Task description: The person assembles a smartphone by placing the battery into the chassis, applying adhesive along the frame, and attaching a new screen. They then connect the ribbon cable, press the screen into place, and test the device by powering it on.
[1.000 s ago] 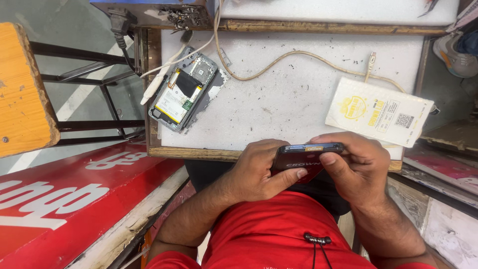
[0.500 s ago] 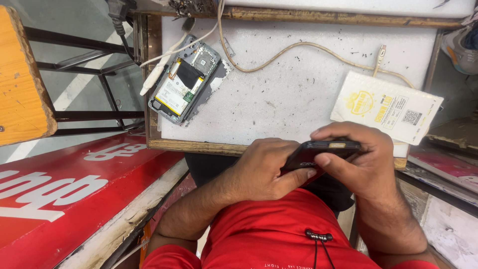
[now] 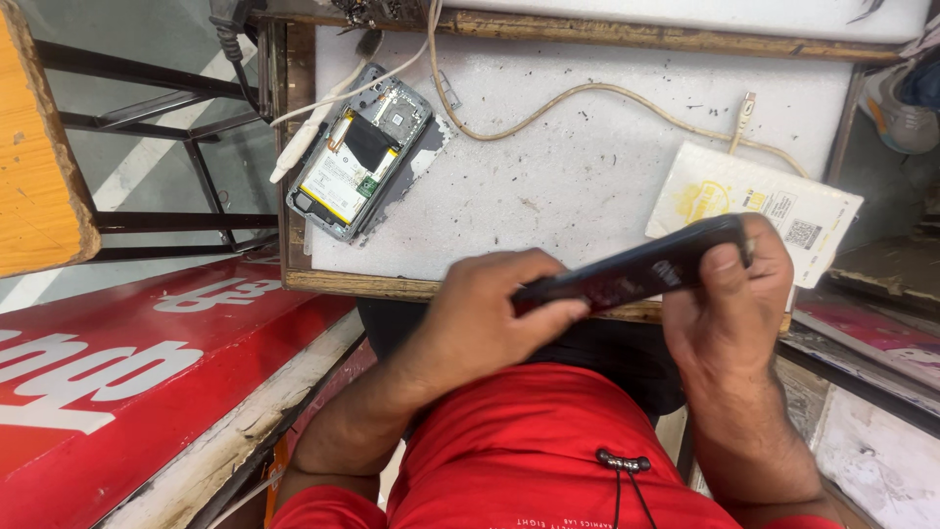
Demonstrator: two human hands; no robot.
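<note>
Both my hands hold a dark phone (image 3: 632, 273) edge-on, just over the near edge of a white worktop (image 3: 587, 176). My left hand (image 3: 490, 318) grips its left end with the thumb on top. My right hand (image 3: 729, 304) wraps its right end, which is tilted upward. Further back on the worktop lies an opened phone (image 3: 360, 159) with its battery and circuit board showing. A white and yellow packet (image 3: 754, 211) lies flat behind my right hand.
A beige cable (image 3: 587, 93) snakes across the worktop. A white tool (image 3: 313, 127) lies beside the opened phone. A wooden stool (image 3: 39, 147) stands at the left, a red sign board (image 3: 127, 362) below it. Clutter fills a shelf at the right.
The dark phone has been lifted and tilted, its right end now higher. Both hands stayed on it and rose slightly over the worktop's edge.
</note>
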